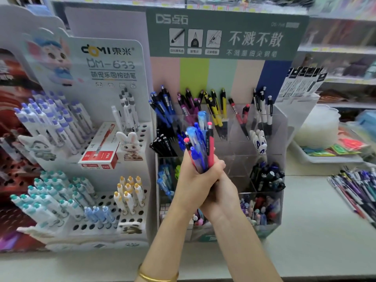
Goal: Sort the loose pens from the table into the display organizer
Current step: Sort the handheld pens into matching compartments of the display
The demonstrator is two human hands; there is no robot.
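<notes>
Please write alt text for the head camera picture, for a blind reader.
The left hand and the right hand together grip a bundle of blue and red plastic pens upright before a clear acrylic display organizer holding sorted pens. More loose pens lie on the pale table at the right.

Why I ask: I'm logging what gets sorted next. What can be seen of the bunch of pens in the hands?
The bunch of pens is plastic click pens, mostly translucent blue, plus two red ones with pink buttons. It stands roughly upright, buttons up, lower ends hidden in the left hand and right hand, which clasp it before the clear organizer.
</notes>
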